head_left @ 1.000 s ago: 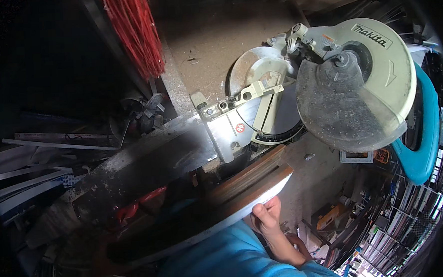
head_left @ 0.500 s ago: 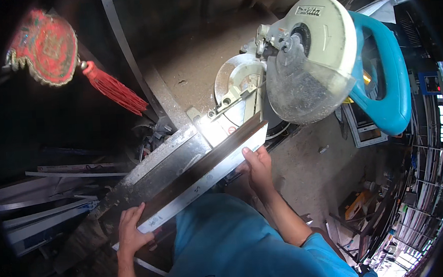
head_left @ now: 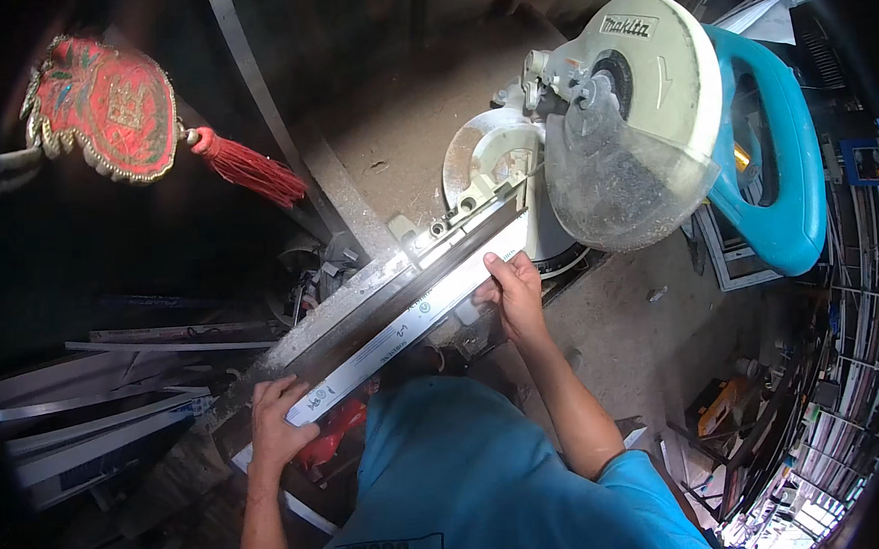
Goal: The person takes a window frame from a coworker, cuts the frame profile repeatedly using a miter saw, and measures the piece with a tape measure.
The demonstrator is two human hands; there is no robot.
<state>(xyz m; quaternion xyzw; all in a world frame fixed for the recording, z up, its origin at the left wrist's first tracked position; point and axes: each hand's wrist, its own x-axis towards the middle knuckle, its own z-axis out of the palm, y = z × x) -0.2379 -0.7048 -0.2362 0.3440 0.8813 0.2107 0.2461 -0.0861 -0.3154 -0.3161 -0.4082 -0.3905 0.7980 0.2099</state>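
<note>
A long metal profile (head_left: 403,331), white on its near face and dark brown on top, lies slantwise across the bed of a miter saw. My left hand (head_left: 280,422) grips its near left end, fingers over the top. Further along, my right hand (head_left: 513,286) closes on the right part, thumb on the white face and fingers underneath. The profile's far end rests by the saw's fence (head_left: 475,198), beside the blade guard (head_left: 618,181). The miter saw (head_left: 663,74) is cream with a teal handle (head_left: 802,166), and its head is raised. No hand touches the handle.
A red ornament (head_left: 113,108) with a tassel hangs at upper left. Long metal strips (head_left: 99,422) are stacked at the left. A white frame (head_left: 732,254) and an orange thing (head_left: 720,404) lie on the floor at right. Racks of profiles (head_left: 862,372) line the right side.
Both hands have brought the profile forward and lowered it against the saw's fence. The whole view has shifted slightly, with the saw and ornament appearing further right.
</note>
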